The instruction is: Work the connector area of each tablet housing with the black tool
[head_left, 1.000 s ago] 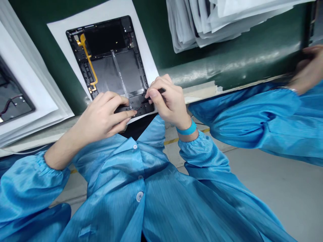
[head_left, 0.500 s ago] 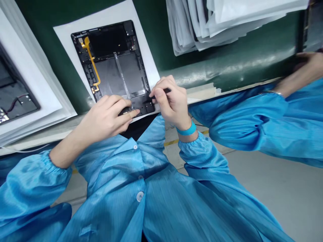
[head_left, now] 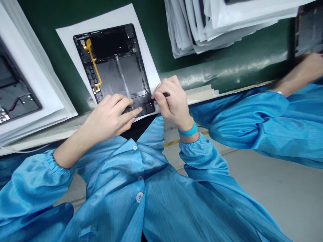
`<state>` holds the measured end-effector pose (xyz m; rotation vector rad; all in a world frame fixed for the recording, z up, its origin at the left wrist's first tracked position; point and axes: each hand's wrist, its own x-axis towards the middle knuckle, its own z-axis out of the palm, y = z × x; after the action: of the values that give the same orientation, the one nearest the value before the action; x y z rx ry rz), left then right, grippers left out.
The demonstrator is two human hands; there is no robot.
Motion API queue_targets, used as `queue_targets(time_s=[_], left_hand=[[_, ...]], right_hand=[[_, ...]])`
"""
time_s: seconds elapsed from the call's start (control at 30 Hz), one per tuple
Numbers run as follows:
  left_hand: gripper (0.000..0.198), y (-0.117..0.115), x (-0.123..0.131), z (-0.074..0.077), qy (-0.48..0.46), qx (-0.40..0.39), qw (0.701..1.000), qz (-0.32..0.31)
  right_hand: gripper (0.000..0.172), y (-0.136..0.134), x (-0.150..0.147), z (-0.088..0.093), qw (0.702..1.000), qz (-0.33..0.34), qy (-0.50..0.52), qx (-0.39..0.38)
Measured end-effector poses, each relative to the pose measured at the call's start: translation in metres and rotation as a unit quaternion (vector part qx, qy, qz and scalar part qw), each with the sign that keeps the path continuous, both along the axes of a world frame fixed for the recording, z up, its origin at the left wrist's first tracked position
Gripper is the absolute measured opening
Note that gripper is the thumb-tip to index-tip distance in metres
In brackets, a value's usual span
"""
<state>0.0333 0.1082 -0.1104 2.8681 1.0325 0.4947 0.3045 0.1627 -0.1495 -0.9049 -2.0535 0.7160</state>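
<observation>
An opened tablet housing (head_left: 111, 77) lies tilted on a white sheet (head_left: 64, 40) in front of me, dark inside. A yellow flex cable (head_left: 95, 67) runs down its left side and a grey ribbon cable (head_left: 122, 75) down its middle. Across the near edge rests my left hand (head_left: 111, 114), its fingers extended and apart, fingertips on the frame. At the near right corner my right hand (head_left: 173, 101) is closed around a slim black tool (head_left: 166, 94). The tool's tip points at the housing's right edge; whether it touches cannot be made out. A blue band circles my right wrist.
Another opened tablet (head_left: 20, 90) lies on stacked white sheets at the left. A pile of white sleeves (head_left: 186, 30) stands at the back right. Beyond my right arm, a co-worker's hand (head_left: 302, 72) is at another dark device (head_left: 309, 30). The green mat (head_left: 227, 67) ends at a taped table edge.
The view has shifted slightly. Both hands keep almost the same places at the housing. At the far right, the co-worker's hand and device appear farther into view.
</observation>
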Motion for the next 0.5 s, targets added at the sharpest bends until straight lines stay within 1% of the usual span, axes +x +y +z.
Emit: queue_targets(time_s=[0.1,0.2,0.3,0.43,0.5], left_hand=[[0.033,0.001,0.002,0.0,-0.008,0.015,1.0,-0.004],[0.033,0.008,0.003,0.004,-0.015,0.019,0.999,-0.045],[0.035,0.018,0.002,0.012,-0.017,0.02,0.995,-0.094],[0.049,0.03,0.004,0.026,0.056,0.019,0.985,-0.163],[0.057,0.033,0.004,0.03,0.088,0.024,0.979,-0.184]], right_hand=[[0.049,-0.002,0.0,-0.001,1.0,-0.011,0.011,-0.009],[0.048,-0.006,-0.004,0.0,0.999,-0.032,0.037,-0.014],[0.047,-0.01,-0.008,0.001,0.997,-0.051,0.063,-0.019],[0.048,-0.012,-0.012,0.004,0.996,-0.054,0.058,-0.031],[0.048,-0.011,-0.012,0.004,0.997,-0.049,0.053,-0.029]])
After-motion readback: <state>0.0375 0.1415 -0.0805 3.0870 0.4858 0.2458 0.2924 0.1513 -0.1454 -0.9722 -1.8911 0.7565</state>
